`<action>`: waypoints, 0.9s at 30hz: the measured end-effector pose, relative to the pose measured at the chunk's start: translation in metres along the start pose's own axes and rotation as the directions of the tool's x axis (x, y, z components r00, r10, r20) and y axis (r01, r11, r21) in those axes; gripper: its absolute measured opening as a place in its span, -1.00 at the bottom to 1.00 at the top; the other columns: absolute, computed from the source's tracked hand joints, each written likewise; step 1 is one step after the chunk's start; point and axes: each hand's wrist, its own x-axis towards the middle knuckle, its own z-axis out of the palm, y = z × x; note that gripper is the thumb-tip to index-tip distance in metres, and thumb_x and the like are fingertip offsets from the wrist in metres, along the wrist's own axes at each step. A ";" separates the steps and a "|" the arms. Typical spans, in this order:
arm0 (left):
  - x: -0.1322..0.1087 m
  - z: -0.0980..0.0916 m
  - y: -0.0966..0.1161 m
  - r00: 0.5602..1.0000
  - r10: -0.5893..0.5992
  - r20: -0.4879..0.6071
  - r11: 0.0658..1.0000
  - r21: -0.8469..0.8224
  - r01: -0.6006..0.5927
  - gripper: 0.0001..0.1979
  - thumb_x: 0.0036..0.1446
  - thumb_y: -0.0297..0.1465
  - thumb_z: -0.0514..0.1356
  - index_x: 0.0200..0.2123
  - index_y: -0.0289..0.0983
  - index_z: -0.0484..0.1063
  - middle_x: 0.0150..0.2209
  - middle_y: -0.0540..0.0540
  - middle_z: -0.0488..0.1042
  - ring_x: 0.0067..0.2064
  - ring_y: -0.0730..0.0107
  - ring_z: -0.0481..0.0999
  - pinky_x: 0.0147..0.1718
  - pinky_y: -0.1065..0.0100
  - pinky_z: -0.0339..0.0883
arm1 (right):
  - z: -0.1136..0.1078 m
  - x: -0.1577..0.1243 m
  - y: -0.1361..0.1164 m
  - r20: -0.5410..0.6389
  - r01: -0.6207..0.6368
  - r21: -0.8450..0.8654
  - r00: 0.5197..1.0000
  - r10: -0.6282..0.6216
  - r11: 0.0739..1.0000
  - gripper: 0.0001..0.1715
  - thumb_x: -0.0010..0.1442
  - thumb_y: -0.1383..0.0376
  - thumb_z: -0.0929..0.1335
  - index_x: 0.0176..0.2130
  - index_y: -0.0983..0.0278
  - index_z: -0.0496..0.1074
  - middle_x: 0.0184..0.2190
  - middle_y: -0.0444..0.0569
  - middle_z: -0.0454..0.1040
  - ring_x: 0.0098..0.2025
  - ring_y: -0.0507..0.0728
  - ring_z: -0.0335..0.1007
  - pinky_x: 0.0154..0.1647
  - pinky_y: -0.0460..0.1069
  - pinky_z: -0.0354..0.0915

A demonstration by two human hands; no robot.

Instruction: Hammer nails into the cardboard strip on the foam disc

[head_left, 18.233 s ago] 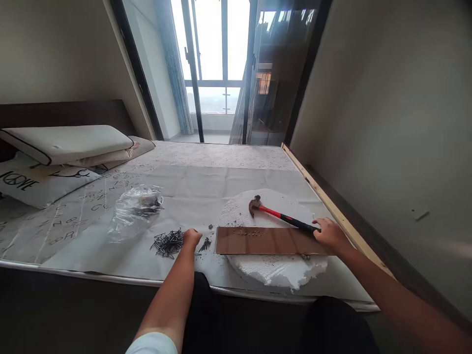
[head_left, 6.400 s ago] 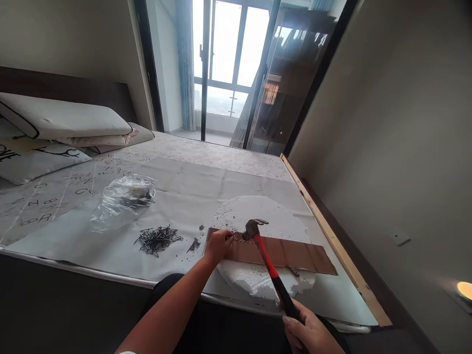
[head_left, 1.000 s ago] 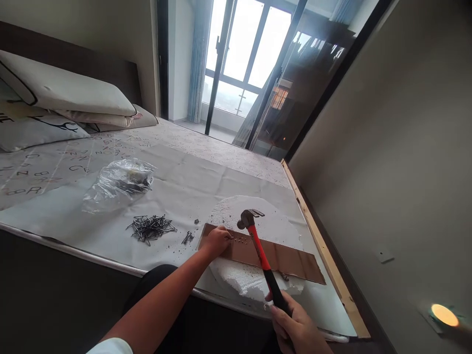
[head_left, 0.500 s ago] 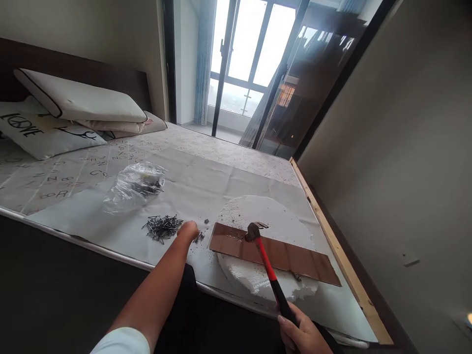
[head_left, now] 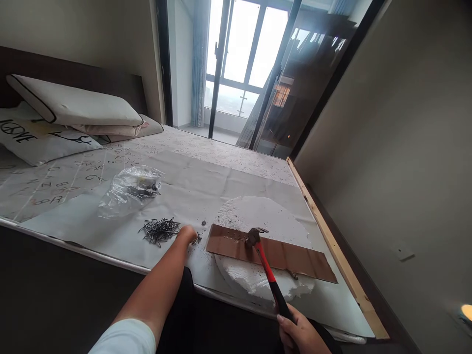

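Observation:
My right hand (head_left: 300, 328) grips the black lower handle of a claw hammer (head_left: 266, 265) with a red upper shaft. The hammer's head rests over a brown tile strip (head_left: 295, 256), which lies across a round white foam slab (head_left: 265, 211). My left hand (head_left: 187, 235) is curled closed low over the white sheet, between a pile of dark nails (head_left: 159, 231) and the tile's left end. Its fingertips are turned away, so what they hold is hidden. Small grey crumbs (head_left: 199, 237) lie right beside it.
A clear plastic bag (head_left: 131, 191) with dark contents lies behind the nails. The white sheet (head_left: 195, 169) covers part of a patterned mattress (head_left: 73, 172). A wooden batten (head_left: 332, 243) runs along the right edge, near the wall. Pillows (head_left: 77, 101) are stacked at the far left.
The whole view has shifted slightly, so things sit a little farther left. My left hand stays low beside the crumbs, and the hammer remains over the tile.

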 end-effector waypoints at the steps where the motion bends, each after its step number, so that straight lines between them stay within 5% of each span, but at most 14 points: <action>1: 0.000 -0.004 0.003 1.000 -0.028 0.003 0.999 0.024 0.028 -0.84 -0.28 -0.38 0.25 -0.74 -0.26 0.33 -0.67 -0.18 0.41 -0.43 0.10 0.49 -0.42 0.27 0.30 | 0.000 0.000 0.000 0.006 0.005 0.006 1.000 -0.005 1.000 -0.36 -0.01 -0.13 0.32 -0.16 0.30 0.18 -0.72 -0.37 0.07 -0.77 -0.12 -0.18 -0.77 -0.18 -0.13; 4: -0.010 -0.013 0.022 0.997 -0.016 -0.078 1.000 0.006 0.016 -0.88 -0.12 -0.35 0.18 -0.58 -0.28 0.43 -0.49 -0.20 0.52 -0.32 0.17 0.50 -0.33 0.32 0.29 | -0.001 0.000 0.000 0.012 0.018 0.024 1.000 -0.018 1.000 -0.33 -0.01 -0.12 0.32 -0.13 0.31 0.16 -0.72 -0.38 0.07 -0.77 -0.13 -0.20 -0.77 -0.18 -0.11; 7: -0.035 -0.009 0.055 0.961 0.164 -0.223 0.956 -0.204 -0.211 -0.79 0.02 -0.28 0.12 -0.41 -0.27 0.49 -0.38 -0.12 0.55 -0.31 0.30 0.50 -0.28 0.37 0.30 | -0.003 -0.002 -0.001 0.007 0.025 0.031 1.000 -0.026 0.999 -0.31 0.01 -0.11 0.32 -0.08 0.33 0.15 -0.74 -0.38 0.07 -0.78 -0.13 -0.18 -0.77 -0.18 -0.12; 13: -0.081 0.038 0.111 0.914 0.403 -0.041 0.837 -0.388 -0.386 -0.83 0.00 -0.41 0.16 -0.34 -0.27 0.54 -0.41 -0.06 0.56 -0.38 0.38 0.48 -0.36 0.41 0.31 | -0.007 -0.016 -0.016 0.005 0.011 0.101 1.000 -0.011 0.995 -0.23 0.02 -0.10 0.33 -0.01 0.35 0.11 -0.73 -0.39 0.06 -0.77 -0.13 -0.20 -0.78 -0.17 -0.17; 18: -0.081 0.063 0.114 0.865 0.500 0.029 0.824 -0.323 -0.466 -0.87 -0.01 -0.52 0.20 -0.42 -0.25 0.55 -0.39 -0.06 0.57 -0.32 0.38 0.50 -0.31 0.41 0.30 | -0.009 -0.022 -0.023 -0.005 0.018 0.094 1.000 -0.017 0.995 -0.18 0.01 -0.12 0.33 0.01 0.38 0.09 -0.74 -0.39 0.06 -0.77 -0.12 -0.18 -0.79 -0.17 -0.16; 27: -0.074 0.063 0.106 0.853 0.520 0.046 0.829 -0.269 -0.491 -0.89 0.00 -0.51 0.23 -0.40 -0.24 0.56 -0.38 -0.05 0.57 -0.30 0.38 0.51 -0.26 0.40 0.30 | -0.009 -0.023 -0.024 -0.018 0.022 0.082 1.000 -0.021 0.996 -0.19 -0.01 -0.12 0.34 0.01 0.37 0.13 -0.74 -0.39 0.07 -0.78 -0.12 -0.17 -0.79 -0.17 -0.22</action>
